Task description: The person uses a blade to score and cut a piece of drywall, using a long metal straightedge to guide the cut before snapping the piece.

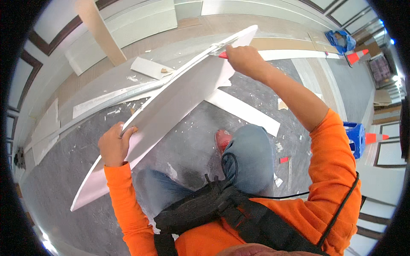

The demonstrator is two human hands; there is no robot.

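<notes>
A long white board, which looks like plasterboard, stands on edge at a slant across the floor in front of me. My left hand is closed on its upper edge near the left end, thumb on the near face. Near the far right end my right hand is closed round a red-handled cutting knife, held at the board's upper edge. The knife's blade is hard to make out. Ragged white bits show along the edge beside it.
White offcuts and scraps litter the grey floor. A square with a red stock lies to the right of my knee. Further right are a blue plastic stool, orange cones and a blue bag. Panels lean along the far wall.
</notes>
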